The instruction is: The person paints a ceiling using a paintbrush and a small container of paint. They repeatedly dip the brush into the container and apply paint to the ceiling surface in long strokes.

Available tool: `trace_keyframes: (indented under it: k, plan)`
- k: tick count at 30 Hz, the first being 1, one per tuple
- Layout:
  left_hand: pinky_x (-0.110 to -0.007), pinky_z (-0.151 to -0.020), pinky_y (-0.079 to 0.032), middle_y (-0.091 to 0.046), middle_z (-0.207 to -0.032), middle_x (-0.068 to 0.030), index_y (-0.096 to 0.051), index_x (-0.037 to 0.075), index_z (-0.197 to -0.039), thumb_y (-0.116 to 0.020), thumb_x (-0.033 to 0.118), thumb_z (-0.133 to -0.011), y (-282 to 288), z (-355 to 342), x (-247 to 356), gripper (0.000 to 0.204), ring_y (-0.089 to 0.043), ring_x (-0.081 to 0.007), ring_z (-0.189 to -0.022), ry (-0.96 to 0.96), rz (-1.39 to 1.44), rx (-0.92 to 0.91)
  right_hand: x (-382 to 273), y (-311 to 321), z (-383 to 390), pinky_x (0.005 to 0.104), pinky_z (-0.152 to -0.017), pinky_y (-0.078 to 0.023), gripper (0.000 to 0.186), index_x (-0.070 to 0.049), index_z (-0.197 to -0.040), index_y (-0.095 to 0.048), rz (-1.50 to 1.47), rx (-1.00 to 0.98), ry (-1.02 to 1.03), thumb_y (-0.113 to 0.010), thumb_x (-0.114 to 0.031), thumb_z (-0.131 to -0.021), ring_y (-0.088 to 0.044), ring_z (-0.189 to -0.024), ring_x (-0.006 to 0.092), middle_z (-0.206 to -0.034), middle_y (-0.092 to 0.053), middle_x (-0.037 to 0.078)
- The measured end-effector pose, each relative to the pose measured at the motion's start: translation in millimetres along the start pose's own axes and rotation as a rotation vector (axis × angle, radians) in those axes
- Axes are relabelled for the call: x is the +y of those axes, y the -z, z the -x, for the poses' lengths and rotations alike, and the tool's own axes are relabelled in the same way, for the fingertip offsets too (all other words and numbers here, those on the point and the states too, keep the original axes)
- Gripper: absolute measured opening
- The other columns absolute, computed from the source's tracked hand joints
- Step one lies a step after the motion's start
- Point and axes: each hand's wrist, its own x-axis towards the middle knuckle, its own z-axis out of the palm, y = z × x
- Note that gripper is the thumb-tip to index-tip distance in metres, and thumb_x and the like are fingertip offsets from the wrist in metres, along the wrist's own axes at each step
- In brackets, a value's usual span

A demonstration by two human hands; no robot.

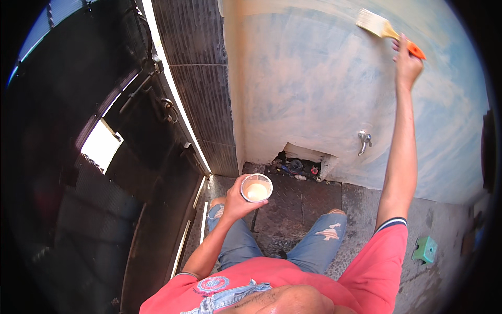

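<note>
My right hand (408,64) is stretched out to the upper right, its fingers closed round the handle of a wide flat paintbrush (373,23). The brush has pale bristles, and its handle is yellowish with an orange end. Its bristles lie against or very close to the wall (314,89), which carries patchy pale blue and cream paint. Lower down, above my lap, my left hand (241,201) grips a clear plastic cup (257,188) from its left side and below. Cream-coloured paint (256,192) fills the cup's lower part.
A metal tap (364,142) sticks out of the wall. Below it, a hole (298,163) at the wall's foot holds pipes and debris. A dark metal gate (157,157) stands at the left beside a ribbed dark panel (201,89). A small green stool (426,250) is on the ground at the right.
</note>
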Motion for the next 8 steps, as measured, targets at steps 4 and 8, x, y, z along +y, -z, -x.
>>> trace_keyframes:
  k: [4, 8]
  plan:
    - [-0.037, -0.1, -0.053, -0.071, -0.121, -0.014, -0.053, 0.001, -0.132, -0.098, 0.025, -0.061, -1, 2, -1, 0.087, -0.068, -0.0238, -0.115, -0.002, 0.013, -0.02, 17, 45, 1, 0.0213, -0.058, -0.053, 0.036, 0.002, -0.108, -0.076, 0.001, 0.133, -0.009, -0.07, -0.033, -0.099, -0.071, -0.076, 0.0075, -0.087, -0.078, 0.006]
    - [-0.036, -0.105, -0.05, -0.067, -0.128, -0.0131, -0.052, 0.001, -0.133, -0.098, 0.021, -0.063, 0, 4, 1, 0.087, -0.064, -0.0223, -0.121, 0.047, 0.025, -0.067, 5, 30, 16, 0.0228, -0.059, -0.056, 0.037, 0.006, -0.107, -0.074, -0.13, 0.213, 0.033, -0.071, -0.03, -0.097, -0.075, -0.082, 0.0121, -0.086, -0.078, 0.01]
